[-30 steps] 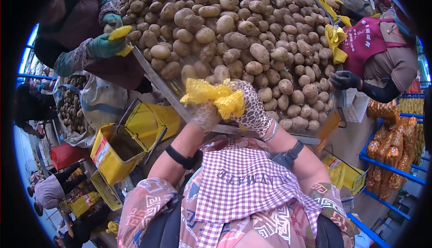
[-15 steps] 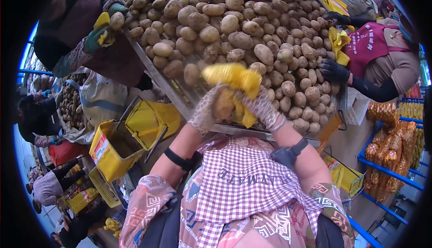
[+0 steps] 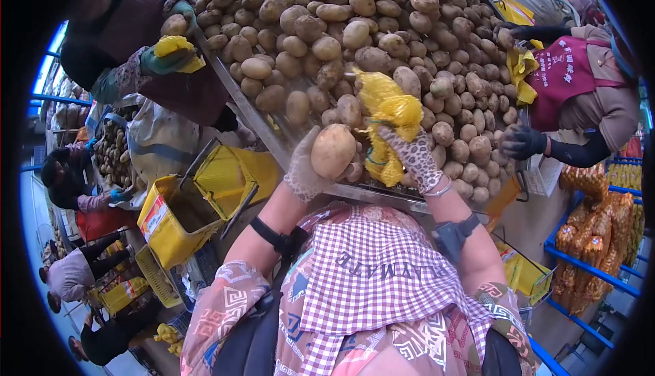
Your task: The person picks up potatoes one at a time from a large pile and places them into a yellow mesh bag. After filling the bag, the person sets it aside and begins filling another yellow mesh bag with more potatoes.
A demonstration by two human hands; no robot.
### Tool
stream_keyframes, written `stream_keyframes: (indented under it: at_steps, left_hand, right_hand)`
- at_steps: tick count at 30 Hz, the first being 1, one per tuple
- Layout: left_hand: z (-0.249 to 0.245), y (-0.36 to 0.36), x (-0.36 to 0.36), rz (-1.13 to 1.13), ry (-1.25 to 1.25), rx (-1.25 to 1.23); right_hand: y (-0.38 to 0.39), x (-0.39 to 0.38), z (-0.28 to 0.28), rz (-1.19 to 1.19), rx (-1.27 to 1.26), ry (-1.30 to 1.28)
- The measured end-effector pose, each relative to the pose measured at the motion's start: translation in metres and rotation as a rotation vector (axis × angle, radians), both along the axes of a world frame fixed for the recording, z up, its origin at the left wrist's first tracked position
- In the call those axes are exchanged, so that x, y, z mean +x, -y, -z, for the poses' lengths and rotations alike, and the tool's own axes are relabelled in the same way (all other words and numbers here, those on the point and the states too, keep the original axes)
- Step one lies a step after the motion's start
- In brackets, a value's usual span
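My left hand (image 3: pixel 306 171), in a patterned glove, is closed around a large pale potato (image 3: pixel 333 151) at the front edge of the metal table (image 3: pixel 263 130). To its right, my right hand (image 3: pixel 417 157), in a spotted glove, grips a bunched yellow mesh bag (image 3: pixel 394 110) with a bit of green string on it. The bag hangs over a heap of loose potatoes (image 3: pixel 327 48) spread across the table. How my right fingers close inside the bag is partly hidden.
At the left, a co-worker's green glove (image 3: pixel 164 61) holds yellow cloth or mesh. Across on the right, another person's black glove (image 3: pixel 524 142) rests beside the heap. A yellow basket (image 3: pixel 179 219) stands left of me; filled net bags (image 3: pixel 592 239) sit on a blue rack (image 3: pixel 600 271).
My hands have moved apart. The potato in my left hand now shows fully, and the yellow mesh bag has shifted right with my right hand. The co-worker's black glove at right has moved slightly.
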State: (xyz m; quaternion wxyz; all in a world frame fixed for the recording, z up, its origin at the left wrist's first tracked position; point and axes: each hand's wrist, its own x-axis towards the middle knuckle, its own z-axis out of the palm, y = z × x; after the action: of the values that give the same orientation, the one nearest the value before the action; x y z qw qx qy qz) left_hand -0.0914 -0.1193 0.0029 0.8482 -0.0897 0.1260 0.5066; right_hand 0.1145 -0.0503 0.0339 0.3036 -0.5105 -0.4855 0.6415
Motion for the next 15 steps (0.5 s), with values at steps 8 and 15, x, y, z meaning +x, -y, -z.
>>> stream_keyframes:
  at_steps: [8,15]
  left_hand:
    - [0.016,0.037,-0.035,0.113,0.072,-0.239]
    - [0.078,0.112,-0.168,-0.469,-0.170,-0.173]
  right_hand:
    - [0.003,0.019,0.022,-0.372,-0.046,0.171]
    - [0.042,0.129,0.058,0.444,-0.411,-0.244]
